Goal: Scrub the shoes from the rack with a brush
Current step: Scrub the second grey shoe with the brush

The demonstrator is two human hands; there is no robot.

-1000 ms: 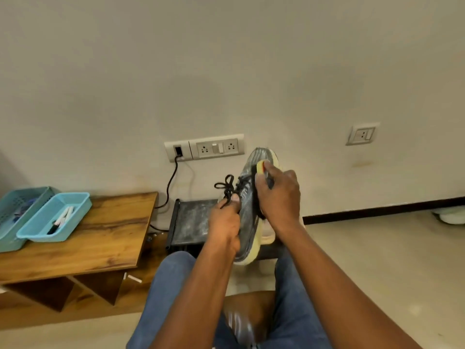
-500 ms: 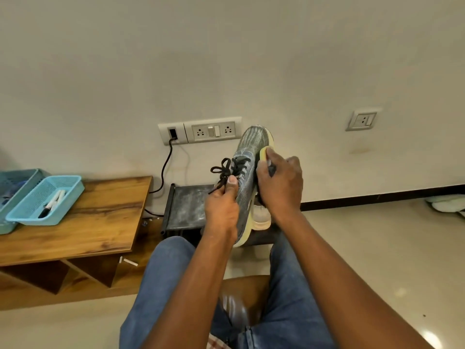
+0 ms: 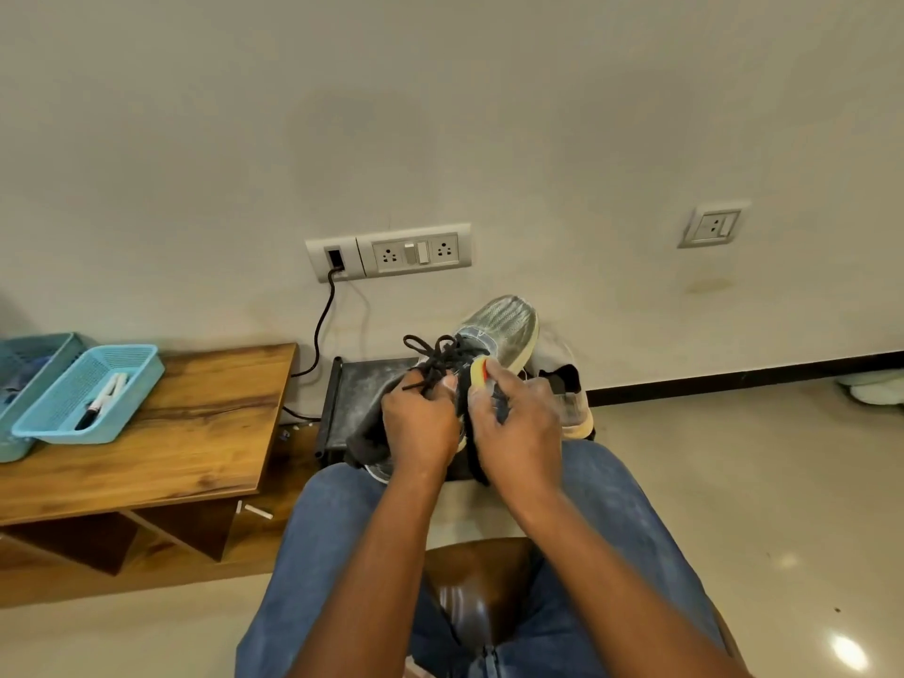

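Observation:
A grey mesh sneaker (image 3: 504, 325) with black laces and a pale yellow sole is held over my knees, toe pointing away toward the wall. My left hand (image 3: 420, 425) grips it around the tongue and laces. My right hand (image 3: 518, 428) holds a small brush (image 3: 478, 374) with a yellow and red end, pressed against the shoe's right side; most of the brush is hidden under my fingers. A low black shoe rack (image 3: 342, 408) stands behind the shoe against the wall, with a second shoe (image 3: 570, 403) on its right.
A wooden bench (image 3: 186, 433) on the left carries two light blue baskets (image 3: 122, 374), the nearer holding markers. A wall socket panel (image 3: 416, 252) has a black cable running down beside the rack. Glossy floor spreads to the right. I sit on a brown seat (image 3: 469, 579).
The shoe has come down from an upright tilt to lie flatter over my knees. Both hands dropped with it, and the brush slid back from the toe toward the laces.

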